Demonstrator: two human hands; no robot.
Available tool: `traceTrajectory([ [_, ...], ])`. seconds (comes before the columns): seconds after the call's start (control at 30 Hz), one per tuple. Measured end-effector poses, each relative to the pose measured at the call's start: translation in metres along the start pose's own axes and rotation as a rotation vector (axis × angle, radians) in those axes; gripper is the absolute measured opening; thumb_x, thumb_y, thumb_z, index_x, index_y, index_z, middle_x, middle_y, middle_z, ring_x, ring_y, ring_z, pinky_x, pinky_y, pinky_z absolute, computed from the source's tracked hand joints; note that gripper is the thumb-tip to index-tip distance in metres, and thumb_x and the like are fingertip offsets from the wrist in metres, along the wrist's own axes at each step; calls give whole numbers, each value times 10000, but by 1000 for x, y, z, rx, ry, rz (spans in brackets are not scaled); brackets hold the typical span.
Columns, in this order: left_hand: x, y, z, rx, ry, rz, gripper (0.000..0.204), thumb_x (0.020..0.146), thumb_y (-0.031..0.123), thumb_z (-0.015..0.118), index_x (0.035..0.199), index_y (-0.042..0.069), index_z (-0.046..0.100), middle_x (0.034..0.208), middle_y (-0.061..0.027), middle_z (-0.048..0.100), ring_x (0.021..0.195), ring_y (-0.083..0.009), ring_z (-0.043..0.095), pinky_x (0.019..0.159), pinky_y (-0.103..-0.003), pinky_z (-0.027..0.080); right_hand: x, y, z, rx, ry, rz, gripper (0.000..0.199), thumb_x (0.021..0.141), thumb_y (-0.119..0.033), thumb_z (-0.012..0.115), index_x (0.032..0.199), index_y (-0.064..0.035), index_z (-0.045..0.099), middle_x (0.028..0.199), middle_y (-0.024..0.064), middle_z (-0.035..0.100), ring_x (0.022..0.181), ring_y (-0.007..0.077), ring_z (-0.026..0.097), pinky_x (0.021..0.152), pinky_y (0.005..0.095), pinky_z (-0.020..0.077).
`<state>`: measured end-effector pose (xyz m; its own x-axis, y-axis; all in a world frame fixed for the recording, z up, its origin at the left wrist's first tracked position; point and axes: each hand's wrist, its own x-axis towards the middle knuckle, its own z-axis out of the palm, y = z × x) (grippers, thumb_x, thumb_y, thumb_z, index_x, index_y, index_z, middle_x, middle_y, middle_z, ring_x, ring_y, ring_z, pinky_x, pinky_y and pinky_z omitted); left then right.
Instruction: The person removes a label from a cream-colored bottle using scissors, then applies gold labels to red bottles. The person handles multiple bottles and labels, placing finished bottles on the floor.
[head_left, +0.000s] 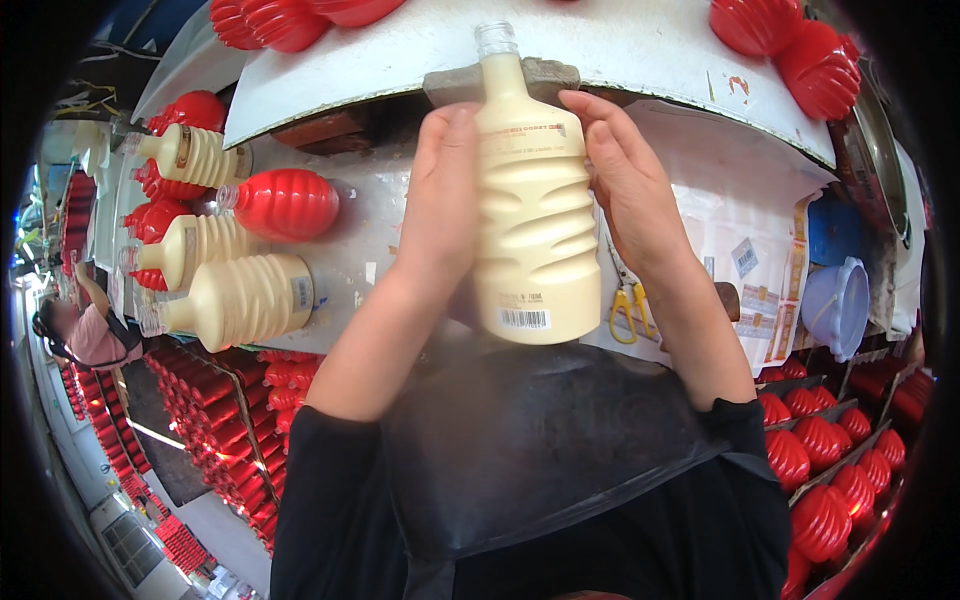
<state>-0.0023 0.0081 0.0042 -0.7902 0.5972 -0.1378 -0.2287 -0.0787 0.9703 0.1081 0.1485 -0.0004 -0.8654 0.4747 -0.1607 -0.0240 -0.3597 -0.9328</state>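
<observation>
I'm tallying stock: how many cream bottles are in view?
4: one bottle between the left hand and right hand; at left, a far bottle, a middle bottle and a near bottle. More may be hidden.

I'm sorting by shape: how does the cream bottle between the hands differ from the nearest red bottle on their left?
The cream bottle is between the left hand and right hand; the red bottle is apart from both. The cream bottle looks longer, with a tapering neck; the red bottle is rounder and short-necked. Both have a see-through mouth.
</observation>
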Motion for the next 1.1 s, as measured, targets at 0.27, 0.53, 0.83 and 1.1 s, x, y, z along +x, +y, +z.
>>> traceTrajectory([
  [0.27, 3, 10, -19, -306, -168, -96, 438, 1092, 340, 514, 1382, 15, 563, 1271, -96, 673, 1178, -203, 645, 1055, -373, 502, -34, -5, 6, -148, -215, -120, 640, 1033, -254, 636, 1569, 10, 407, 1451, 120, 575, 1296, 192, 575, 1092, 352, 465],
  [0.53, -8, 46, -26, -177, -313, 52, 468, 1077, 306, 602, 1428, -1, 565, 1216, -131, 726, 1111, -198, 711, 994, -347, 576, -51, -18, 25, -207, -195, -237, 597, 1040, -307, 640, 1507, 21, 464, 1406, 132, 604, 1251, 183, 600, 1054, 327, 471],
  [0.83, -33, 50, -18, -300, -297, 101, 352, 1047, 292, 682, 1292, 39, 675, 1143, -91, 749, 1016, -155, 725, 913, -312, 581, -65, -30, 39, -192, -124, -208, 505, 1017, -347, 687, 1370, -6, 569, 1260, 105, 676, 1171, 163, 624, 1017, 320, 480],
  [1.1, -43, 50, -28, -264, -363, 153, 434, 1070, 289, 629, 1384, -9, 592, 1209, -160, 728, 1123, -227, 713, 1000, -376, 576, -72, -31, 43, -142, -142, -171, 530, 981, -319, 714, 1380, -3, 570, 1271, 117, 684, 1183, 178, 629, 1040, 329, 468],
])
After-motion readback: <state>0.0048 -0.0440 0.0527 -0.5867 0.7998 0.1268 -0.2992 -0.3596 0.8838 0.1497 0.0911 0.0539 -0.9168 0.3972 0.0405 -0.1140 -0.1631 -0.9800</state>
